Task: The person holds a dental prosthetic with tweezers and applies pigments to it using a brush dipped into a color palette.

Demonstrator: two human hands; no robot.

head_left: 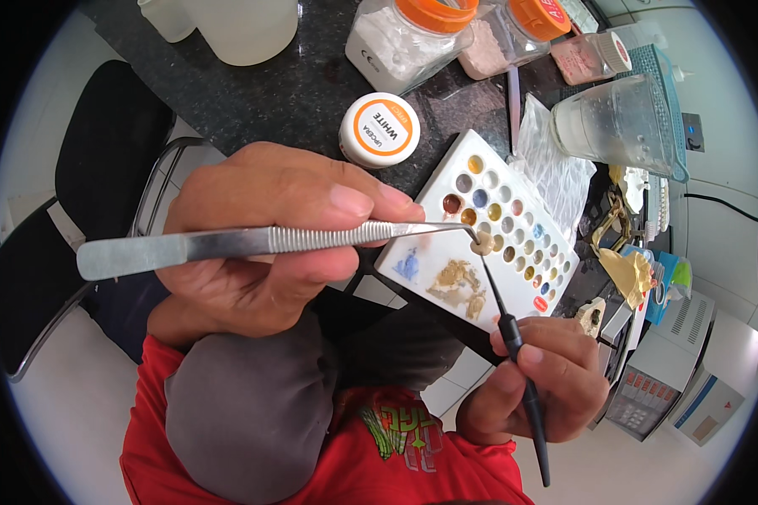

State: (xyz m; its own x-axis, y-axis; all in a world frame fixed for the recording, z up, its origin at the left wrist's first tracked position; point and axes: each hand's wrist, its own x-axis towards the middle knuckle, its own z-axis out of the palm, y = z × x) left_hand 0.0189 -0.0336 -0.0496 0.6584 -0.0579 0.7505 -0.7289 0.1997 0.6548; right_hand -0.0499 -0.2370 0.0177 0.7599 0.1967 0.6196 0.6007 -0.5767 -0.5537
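Observation:
Metal tweezers (328,239) with a ribbed grip lie across the middle, my left hand (261,227) closed round them. Their bent tips hold a small beige dental crown (483,245). Pinched in my right hand (556,379) is a thin black-handled brush (509,328). The brush tip meets or nearly meets the crown's lower side; contact is too small to tell. Behind the crown lies a white palette (396,259) with rows of small coloured wells. Blue and brown-beige smears (459,282) mark its flat part.
A round white jar (380,130) with an orange-ringed lid stands beyond my left hand. Orange-lidded powder jars (408,42) line the dark speckled counter (320,93). A clear plastic cup (619,118) is at the right. Black chairs (114,126) stand at the left.

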